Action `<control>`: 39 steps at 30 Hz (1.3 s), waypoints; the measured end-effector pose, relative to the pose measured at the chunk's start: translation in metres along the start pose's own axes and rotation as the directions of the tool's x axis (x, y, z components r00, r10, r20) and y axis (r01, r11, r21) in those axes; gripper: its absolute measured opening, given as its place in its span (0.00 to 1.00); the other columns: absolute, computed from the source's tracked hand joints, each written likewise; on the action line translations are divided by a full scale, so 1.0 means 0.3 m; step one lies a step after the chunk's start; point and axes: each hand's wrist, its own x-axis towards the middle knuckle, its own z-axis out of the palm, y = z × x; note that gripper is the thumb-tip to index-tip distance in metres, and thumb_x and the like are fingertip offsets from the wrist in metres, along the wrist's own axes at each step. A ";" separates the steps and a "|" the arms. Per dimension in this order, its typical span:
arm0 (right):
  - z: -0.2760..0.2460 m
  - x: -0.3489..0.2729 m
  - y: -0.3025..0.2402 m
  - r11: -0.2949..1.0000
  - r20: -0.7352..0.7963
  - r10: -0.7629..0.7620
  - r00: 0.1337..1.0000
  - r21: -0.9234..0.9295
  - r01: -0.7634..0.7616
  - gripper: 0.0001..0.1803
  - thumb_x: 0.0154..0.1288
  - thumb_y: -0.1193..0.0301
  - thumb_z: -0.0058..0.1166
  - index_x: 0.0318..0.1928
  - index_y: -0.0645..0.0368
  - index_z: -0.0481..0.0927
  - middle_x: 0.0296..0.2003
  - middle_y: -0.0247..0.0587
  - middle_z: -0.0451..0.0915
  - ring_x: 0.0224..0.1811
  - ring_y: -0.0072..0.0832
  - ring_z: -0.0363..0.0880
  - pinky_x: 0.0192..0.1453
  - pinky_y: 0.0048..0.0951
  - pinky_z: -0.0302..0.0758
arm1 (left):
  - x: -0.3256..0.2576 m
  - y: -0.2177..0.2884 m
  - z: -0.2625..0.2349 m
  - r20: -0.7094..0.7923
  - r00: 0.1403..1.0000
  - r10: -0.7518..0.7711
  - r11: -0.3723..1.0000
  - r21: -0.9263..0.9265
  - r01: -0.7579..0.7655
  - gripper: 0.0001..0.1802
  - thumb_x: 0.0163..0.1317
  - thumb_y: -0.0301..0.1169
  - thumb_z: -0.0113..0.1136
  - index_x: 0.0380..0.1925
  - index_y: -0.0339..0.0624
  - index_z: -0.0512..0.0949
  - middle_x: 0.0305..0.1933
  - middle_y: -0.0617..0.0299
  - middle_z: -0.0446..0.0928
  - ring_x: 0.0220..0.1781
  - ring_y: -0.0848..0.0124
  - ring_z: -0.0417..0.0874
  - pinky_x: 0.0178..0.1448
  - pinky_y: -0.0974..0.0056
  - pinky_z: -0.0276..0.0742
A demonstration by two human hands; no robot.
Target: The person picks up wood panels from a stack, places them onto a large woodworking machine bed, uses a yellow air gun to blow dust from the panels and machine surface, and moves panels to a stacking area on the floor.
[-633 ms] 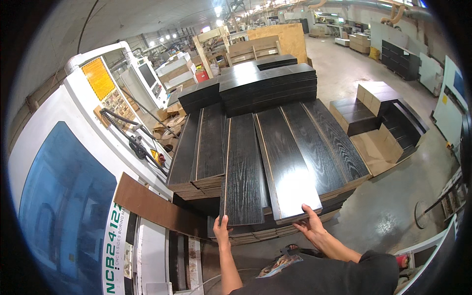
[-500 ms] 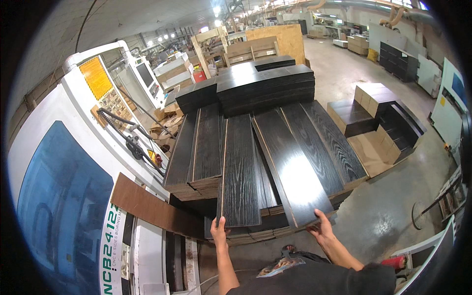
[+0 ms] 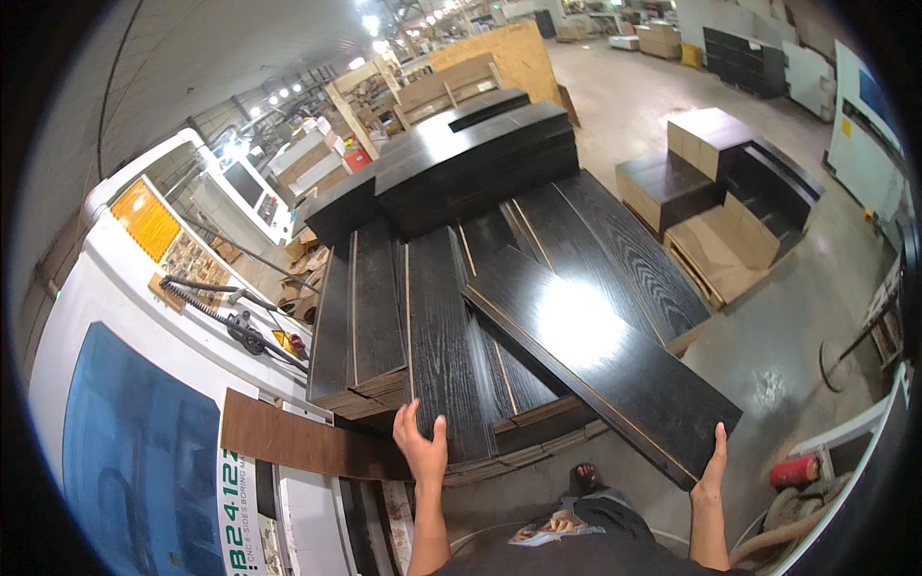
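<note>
Where the right hand (image 3: 709,479) grips, the board (image 3: 607,369) extends forward-left.

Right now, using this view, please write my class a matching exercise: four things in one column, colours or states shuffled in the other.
1. left hand
2. right hand
3. large panel at lower left
4. cylinder at lower right

A. red
B. gripping a slanted black board
C. blue
D. open, thumb apart from fingers

Pairs: 1-D, 2-B, 3-C, 4-A
</note>
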 end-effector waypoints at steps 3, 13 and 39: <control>-0.004 -0.005 -0.004 0.994 -0.100 -0.041 0.994 -0.108 0.030 0.45 0.68 0.41 0.58 0.68 0.65 0.66 0.62 0.47 0.73 0.62 0.38 0.75 0.68 0.35 0.71 | 0.119 0.130 0.098 0.125 0.983 0.134 0.991 -0.012 -0.133 0.31 0.64 0.39 0.68 0.67 0.46 0.72 0.72 0.46 0.66 0.75 0.49 0.63 0.78 0.48 0.58; 0.046 -0.045 -0.006 0.983 -0.104 -0.153 0.983 -0.120 0.140 0.38 0.74 0.46 0.55 0.69 0.64 0.65 0.61 0.44 0.73 0.63 0.33 0.72 0.69 0.32 0.68 | 0.601 0.286 0.494 0.290 0.844 0.450 0.891 -0.084 -0.446 0.35 0.66 0.47 0.66 0.67 0.41 0.71 0.68 0.42 0.70 0.73 0.48 0.67 0.76 0.50 0.62; -0.176 0.104 -0.077 0.968 0.166 0.237 0.957 0.047 -0.248 0.31 0.70 0.46 0.55 0.58 0.62 0.79 0.52 0.48 0.84 0.51 0.39 0.85 0.58 0.39 0.81 | 0.718 0.203 0.061 0.558 0.815 -0.159 0.981 0.178 0.070 0.47 0.72 0.67 0.46 0.46 0.21 0.79 0.42 0.44 0.85 0.51 0.63 0.82 0.60 0.56 0.74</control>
